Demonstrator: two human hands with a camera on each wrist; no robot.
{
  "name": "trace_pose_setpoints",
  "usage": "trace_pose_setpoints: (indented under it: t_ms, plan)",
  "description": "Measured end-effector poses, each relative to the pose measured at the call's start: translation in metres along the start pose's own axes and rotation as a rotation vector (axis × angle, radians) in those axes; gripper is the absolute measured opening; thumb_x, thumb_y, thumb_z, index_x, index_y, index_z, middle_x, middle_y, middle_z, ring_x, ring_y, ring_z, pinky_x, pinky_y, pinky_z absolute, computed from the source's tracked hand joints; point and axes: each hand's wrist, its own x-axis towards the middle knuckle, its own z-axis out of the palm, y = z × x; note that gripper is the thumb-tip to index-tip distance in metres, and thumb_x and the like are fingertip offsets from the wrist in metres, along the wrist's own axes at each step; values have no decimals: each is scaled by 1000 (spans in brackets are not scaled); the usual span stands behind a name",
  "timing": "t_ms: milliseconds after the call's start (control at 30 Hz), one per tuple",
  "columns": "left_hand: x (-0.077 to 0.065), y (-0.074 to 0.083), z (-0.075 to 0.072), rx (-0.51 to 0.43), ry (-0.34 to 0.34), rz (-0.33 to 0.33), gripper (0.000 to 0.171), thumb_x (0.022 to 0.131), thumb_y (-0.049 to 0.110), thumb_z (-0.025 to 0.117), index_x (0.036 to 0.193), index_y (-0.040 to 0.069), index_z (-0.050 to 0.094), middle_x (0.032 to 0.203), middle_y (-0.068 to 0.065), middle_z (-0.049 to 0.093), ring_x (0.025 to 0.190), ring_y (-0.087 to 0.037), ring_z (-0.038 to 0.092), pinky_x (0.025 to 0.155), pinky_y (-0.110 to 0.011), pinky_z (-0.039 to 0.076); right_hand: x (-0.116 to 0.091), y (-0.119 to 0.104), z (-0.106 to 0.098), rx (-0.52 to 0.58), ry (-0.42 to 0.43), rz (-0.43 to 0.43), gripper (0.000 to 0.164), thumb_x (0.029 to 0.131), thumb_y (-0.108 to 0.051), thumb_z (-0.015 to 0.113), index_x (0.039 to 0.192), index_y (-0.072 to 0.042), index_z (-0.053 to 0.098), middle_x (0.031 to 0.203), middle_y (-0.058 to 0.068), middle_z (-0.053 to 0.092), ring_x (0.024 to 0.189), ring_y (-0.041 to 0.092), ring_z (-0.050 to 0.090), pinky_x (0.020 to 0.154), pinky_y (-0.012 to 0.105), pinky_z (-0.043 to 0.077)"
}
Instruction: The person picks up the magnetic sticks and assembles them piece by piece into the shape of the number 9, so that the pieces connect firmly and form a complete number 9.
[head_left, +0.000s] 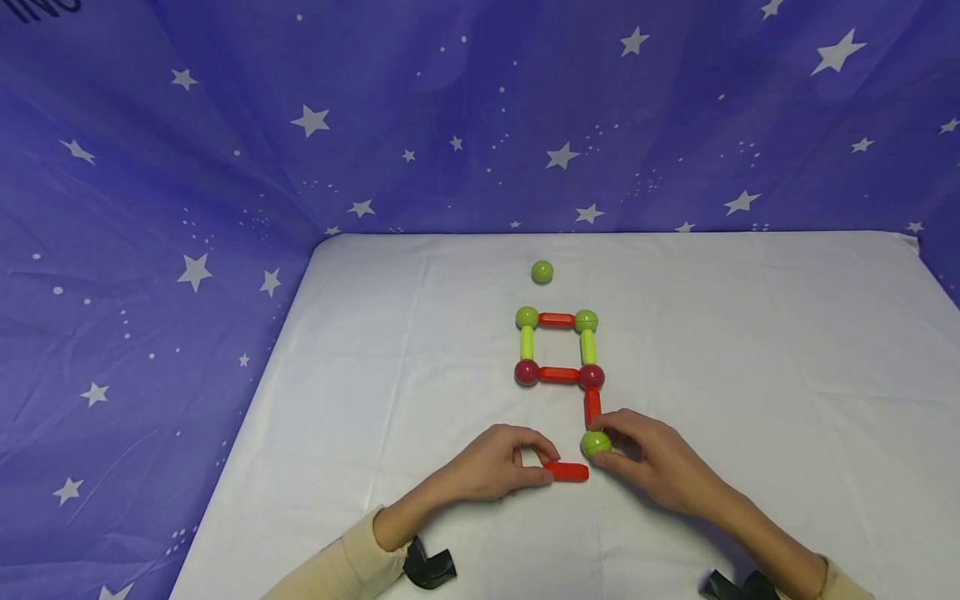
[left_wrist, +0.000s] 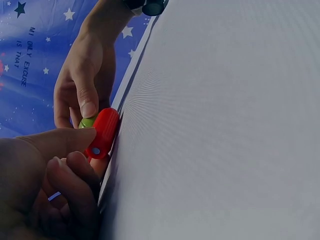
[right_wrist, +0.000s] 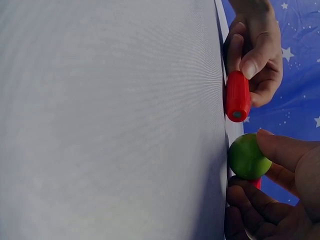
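My left hand (head_left: 492, 463) pinches one end of a loose red rod (head_left: 568, 472) between thumb and finger, low over the white cloth. The rod's free end points right, just below a green ball (head_left: 596, 443). My right hand (head_left: 667, 458) holds that ball between thumb and fingers. From the ball a red rod (head_left: 592, 407) runs up to a dark red ball (head_left: 592, 376), a corner of a square of rods and balls. In the right wrist view the left hand's rod (right_wrist: 238, 96) shows a metal dot on its end, apart from the green ball (right_wrist: 249, 156).
The square has green balls (head_left: 527, 317) at its far corners, green rods (head_left: 588, 347) on its sides and red rods (head_left: 557, 320) across. A single green ball (head_left: 542, 272) lies beyond it. A purple starry cloth (head_left: 450, 117) hangs behind the white-covered table (head_left: 750, 350).
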Motion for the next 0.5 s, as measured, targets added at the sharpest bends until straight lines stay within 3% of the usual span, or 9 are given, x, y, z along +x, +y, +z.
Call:
trace_pose_setpoints:
  t_ms: [333,500]
  plan:
    - [-1,-1,-4,-164,14,-74,11,90,17,73,101,16,75,53,3,50,38,-9,39,38,-21,32,0,-1,-1,11,2,-6,29,85,-20,79,111,-22,66,104,-17,63,93,5,60,84,31,54]
    - [-1,-2,-6,-198,46,-77,13,90,18,71,102,14,74,51,3,48,36,-10,39,36,-22,32,0,-1,-1,18,-11,4,31,85,-19,79,113,-21,66,104,-16,63,93,6,60,84,32,54]
